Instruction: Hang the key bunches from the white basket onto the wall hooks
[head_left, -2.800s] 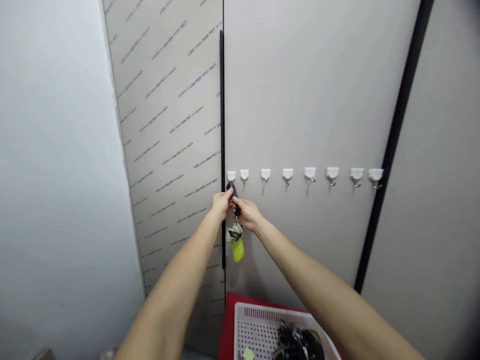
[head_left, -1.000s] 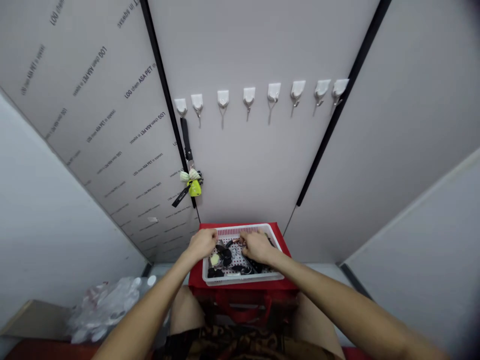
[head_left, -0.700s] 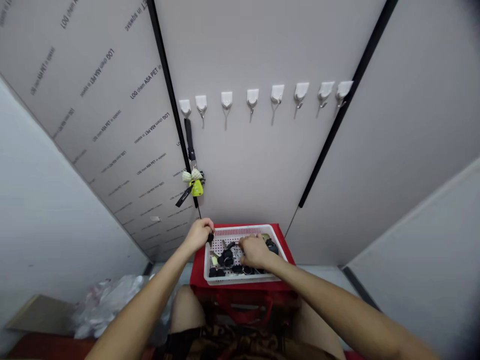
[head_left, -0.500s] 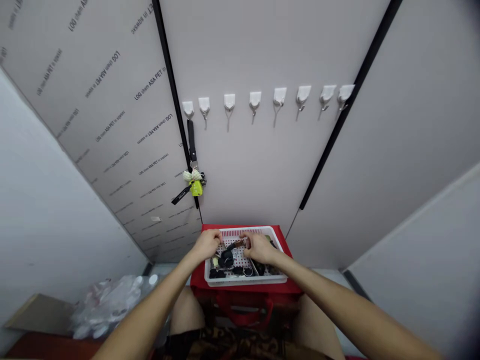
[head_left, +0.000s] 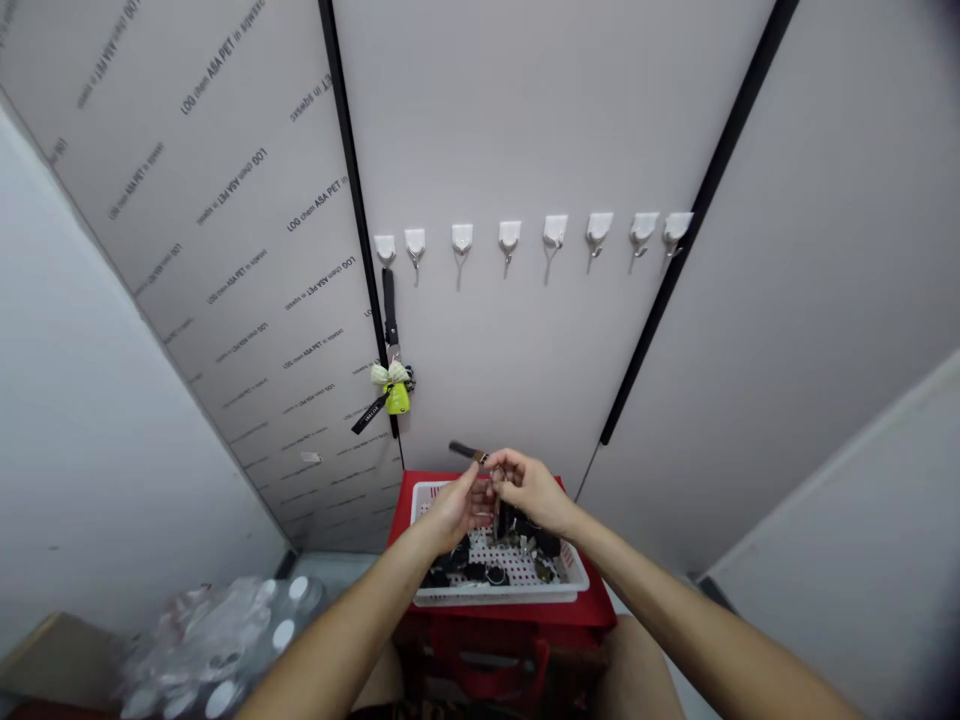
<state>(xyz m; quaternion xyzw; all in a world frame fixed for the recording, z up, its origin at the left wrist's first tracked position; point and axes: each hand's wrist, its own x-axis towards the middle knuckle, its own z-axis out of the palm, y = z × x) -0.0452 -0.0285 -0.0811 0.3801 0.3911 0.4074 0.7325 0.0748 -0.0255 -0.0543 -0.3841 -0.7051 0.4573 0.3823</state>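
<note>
left hand, right hand: fingers clamped on black key fob, above white basket

Far wall: a row of hooks running left to right.
Leftmost hook: a hanging strap with a keyring bunch below it.
Near middle: a basket on a bag, keys inside.
Above basket: left hand and right hand, a key between them.
Near left: a plastic sack on the floor, cardboard further left.

Open gap between keys and hooks
</note>
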